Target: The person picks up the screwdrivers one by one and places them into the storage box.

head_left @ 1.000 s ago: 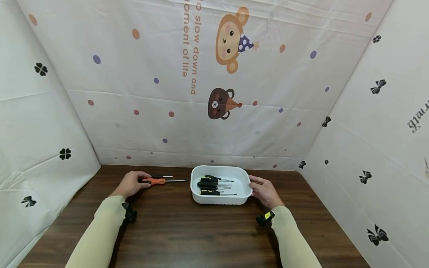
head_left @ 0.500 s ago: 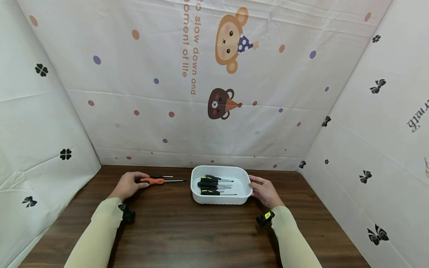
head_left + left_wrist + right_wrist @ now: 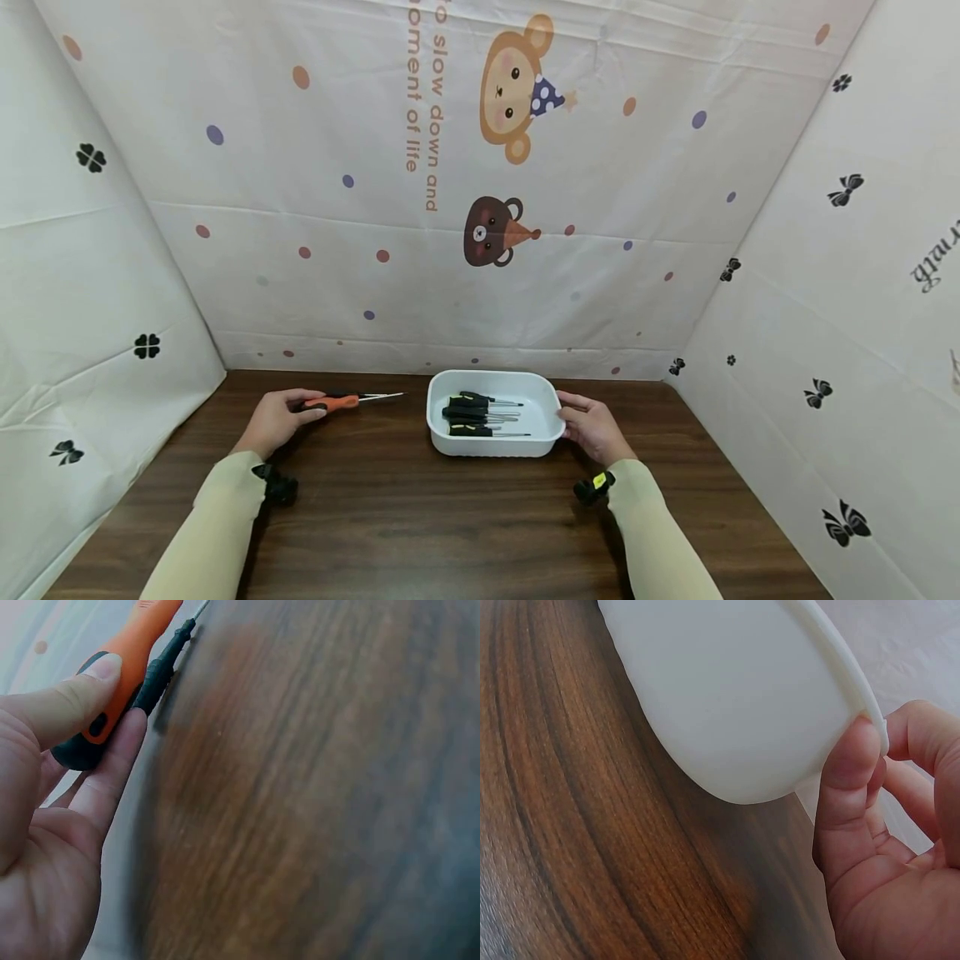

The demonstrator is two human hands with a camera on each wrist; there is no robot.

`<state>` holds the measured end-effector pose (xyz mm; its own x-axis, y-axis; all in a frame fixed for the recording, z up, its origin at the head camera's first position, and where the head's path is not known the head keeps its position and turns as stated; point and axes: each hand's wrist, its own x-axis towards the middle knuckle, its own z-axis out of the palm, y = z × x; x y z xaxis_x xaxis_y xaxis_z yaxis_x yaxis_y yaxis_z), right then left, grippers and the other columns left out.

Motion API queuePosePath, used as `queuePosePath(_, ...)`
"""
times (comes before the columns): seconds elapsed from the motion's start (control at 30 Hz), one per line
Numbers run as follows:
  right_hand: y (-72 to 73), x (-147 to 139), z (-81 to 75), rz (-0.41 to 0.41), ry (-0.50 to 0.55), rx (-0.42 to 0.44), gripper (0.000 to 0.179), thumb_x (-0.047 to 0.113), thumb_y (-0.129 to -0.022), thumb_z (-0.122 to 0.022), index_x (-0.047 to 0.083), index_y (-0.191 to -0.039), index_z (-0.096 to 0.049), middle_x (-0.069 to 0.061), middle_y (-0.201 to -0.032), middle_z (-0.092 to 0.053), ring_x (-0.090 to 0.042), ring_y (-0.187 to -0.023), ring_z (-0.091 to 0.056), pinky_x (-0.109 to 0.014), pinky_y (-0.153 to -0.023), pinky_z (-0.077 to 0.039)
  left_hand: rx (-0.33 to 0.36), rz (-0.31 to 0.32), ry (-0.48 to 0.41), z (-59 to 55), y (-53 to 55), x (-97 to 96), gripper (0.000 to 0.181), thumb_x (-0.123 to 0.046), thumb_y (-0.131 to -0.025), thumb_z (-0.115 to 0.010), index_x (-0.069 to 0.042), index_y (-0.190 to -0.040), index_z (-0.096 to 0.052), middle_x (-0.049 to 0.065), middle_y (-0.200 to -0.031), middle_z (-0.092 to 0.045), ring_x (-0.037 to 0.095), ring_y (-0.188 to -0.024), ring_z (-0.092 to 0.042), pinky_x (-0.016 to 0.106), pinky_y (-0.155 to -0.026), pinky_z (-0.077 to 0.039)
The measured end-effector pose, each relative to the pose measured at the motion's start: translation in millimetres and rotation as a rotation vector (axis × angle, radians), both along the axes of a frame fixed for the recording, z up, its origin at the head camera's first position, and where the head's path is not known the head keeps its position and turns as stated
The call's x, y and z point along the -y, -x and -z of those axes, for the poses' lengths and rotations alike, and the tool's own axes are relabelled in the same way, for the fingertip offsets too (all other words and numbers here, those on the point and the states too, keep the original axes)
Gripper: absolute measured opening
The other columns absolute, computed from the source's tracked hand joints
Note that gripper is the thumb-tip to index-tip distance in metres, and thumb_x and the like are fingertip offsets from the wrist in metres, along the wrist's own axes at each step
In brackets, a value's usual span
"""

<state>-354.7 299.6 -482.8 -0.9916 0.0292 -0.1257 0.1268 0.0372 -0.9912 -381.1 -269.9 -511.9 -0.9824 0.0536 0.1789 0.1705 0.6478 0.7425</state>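
My left hand [image 3: 274, 421] pinches the handle of an orange and black screwdriver [image 3: 129, 664] between thumb and fingers. Its shaft points right in the head view. Close behind it lies a smaller dark-handled screwdriver [image 3: 166, 666] on the table, its handle end near my fingertips in the left wrist view. At the right end of a white plastic tray [image 3: 491, 448], my right hand [image 3: 596, 429] grips the rim, thumb on one side and fingers on the other. Inside the tray's left part rest several black-handled screwdrivers [image 3: 468, 413], shafts pointing right.
The brown wooden table [image 3: 420, 517] reaches back to a white printed cloth [image 3: 337, 283] that stands as a wall. Similar cloths rise at the left [image 3: 75, 275] and right. The tray stands near the table's back edge.
My left hand has drawn the orange screwdriver a little to the left, and its shaft now tilts up toward the right, overlapping the smaller screwdriver. The right hand and tray stay put.
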Motion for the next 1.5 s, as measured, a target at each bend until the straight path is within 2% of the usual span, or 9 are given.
queuePosePath(0.13, -0.2, 0, -1.4, -0.005, 0.003, 0.004, 0.053, 0.005, -0.096, -0.067, 0.001, -0.147, -0.053, -0.019, -0.126, -0.070, -0.010, -0.068, -0.064, -0.024, -0.066, -0.058, -0.006, -0.032, -0.024, -2.7, -1.7, -1.5, 0.049, -0.044, -0.089, -0.079, -0.014, -0.127, -0.074, 0.020, -0.134, -0.066, 0.036, -0.115, -0.063, 0.044, -0.090, -0.053)
queuePosePath(0.3, -0.3, 0, -1.8, -0.006, 0.005, 0.010, 0.054, 0.006, -0.096, -0.068, 0.001, -0.148, -0.052, -0.019, -0.126, -0.070, -0.011, -0.068, -0.064, -0.025, -0.066, -0.059, -0.009, -0.043, -0.040, -10.3, -3.7, -5.3, 0.055, -0.049, -0.087, -0.079, -0.014, -0.129, -0.072, 0.022, -0.134, -0.065, 0.030, -0.100, -0.059, 0.029, -0.072, -0.046)
queuePosePath(0.47, 0.2, 1, -1.4, -0.001, -0.001, 0.005, 0.053, 0.005, -0.096, -0.067, 0.001, -0.147, -0.054, -0.021, -0.129, -0.068, -0.011, -0.070, -0.064, -0.024, -0.066, -0.058, -0.033, -0.045, -0.040, -19.6, -3.7, -12.5, 0.055, -0.050, -0.088, -0.079, -0.015, -0.129, -0.072, 0.020, -0.133, -0.067, 0.028, -0.097, -0.058, 0.028, -0.069, -0.045)
queuePosePath(0.6, 0.6, 1, -0.3, 0.004, -0.013, 0.002, 0.052, 0.004, -0.096, -0.067, 0.001, -0.146, -0.055, -0.021, -0.130, -0.068, -0.012, -0.072, -0.065, -0.024, -0.066, -0.058, -0.052, -0.023, -0.041, -28.4, -3.9, -20.8, 0.057, -0.053, -0.087, -0.077, -0.015, -0.129, -0.072, 0.021, -0.130, -0.068, 0.026, -0.089, -0.057, 0.029, -0.066, -0.044)
queuePosePath(0.9, 1.0, 2, 0.2, 0.018, -0.014, 0.006, 0.051, 0.002, -0.093, -0.067, 0.003, -0.143, -0.059, -0.017, -0.120, -0.072, -0.013, -0.068, -0.064, -0.025, -0.065, -0.058, -0.103, 0.058, -0.085, -44.0, -5.9, -41.0, 0.050, -0.049, -0.087, -0.078, -0.018, -0.125, -0.075, 0.012, -0.125, -0.071, 0.024, -0.096, -0.060, 0.030, -0.072, -0.050)
queuePosePath(1.23, 0.7, 2, 0.1, 0.001, -0.005, -0.010, 0.051, 0.002, -0.094, -0.066, 0.000, -0.145, -0.056, -0.016, -0.120, -0.073, -0.012, -0.071, -0.065, -0.025, -0.065, -0.058, -0.086, 0.099, -0.117, -50.3, -2.6, -63.3, 0.045, -0.045, -0.086, -0.081, -0.019, -0.123, -0.076, 0.010, -0.123, -0.071, 0.024, -0.100, -0.064, 0.034, -0.080, -0.054)
queuePosePath(1.5, 0.0, 1, 1.1, -0.004, -0.009, -0.011, 0.052, 0.001, -0.095, -0.066, 0.001, -0.145, -0.055, -0.016, -0.118, -0.073, -0.012, -0.072, -0.065, -0.026, -0.067, -0.059, -0.088, 0.135, -0.145, -54.8, 1.4, -86.6, 0.040, -0.040, -0.086, -0.083, -0.020, -0.120, -0.078, 0.007, -0.119, -0.072, 0.022, -0.095, -0.065, 0.033, -0.077, -0.054)
